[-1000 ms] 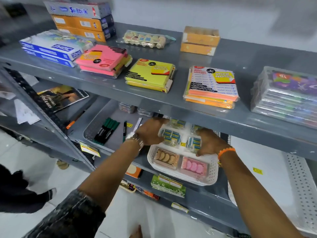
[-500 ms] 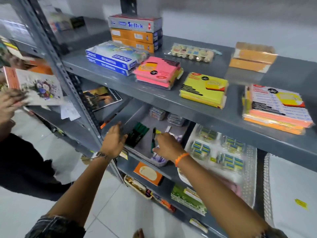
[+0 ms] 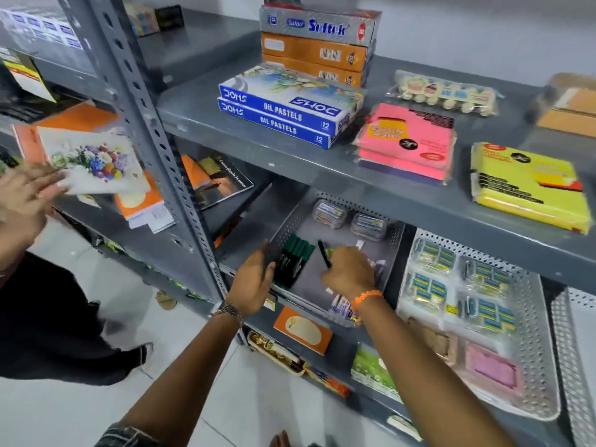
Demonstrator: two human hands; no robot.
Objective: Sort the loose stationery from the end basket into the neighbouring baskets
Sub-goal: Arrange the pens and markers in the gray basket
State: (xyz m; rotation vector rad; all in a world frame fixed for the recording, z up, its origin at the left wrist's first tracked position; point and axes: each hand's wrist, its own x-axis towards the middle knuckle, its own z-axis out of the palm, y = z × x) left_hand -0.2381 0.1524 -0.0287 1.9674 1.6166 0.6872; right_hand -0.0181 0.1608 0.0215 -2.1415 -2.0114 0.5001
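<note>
A grey perforated basket (image 3: 395,250) sits at the left end of the middle shelf. It holds a bunch of green markers (image 3: 295,259), a black pen (image 3: 323,254), two small clear boxes (image 3: 348,217) and some white and purple pieces. My left hand (image 3: 254,280) is open at the basket's front left corner, beside the markers. My right hand (image 3: 350,272) is inside the basket with its fingers curled down over the loose pieces. The pen's lower end meets its fingertips, and the grip is hidden. A white basket (image 3: 532,321) of eraser packs (image 3: 477,308) stands to the right.
The upper shelf carries oil pastel boxes (image 3: 283,114) and pink (image 3: 409,143) and yellow sticky-note packs (image 3: 529,185), and overhangs the baskets. A grey upright post (image 3: 154,140) stands at left. Another person's hand (image 3: 25,195) holds a flower card (image 3: 93,162). Another white basket (image 3: 574,350) is far right.
Both my hands left the white basket of eraser packs and moved left to the grey basket. My view swung left with them. The green markers and the pen lie as before.
</note>
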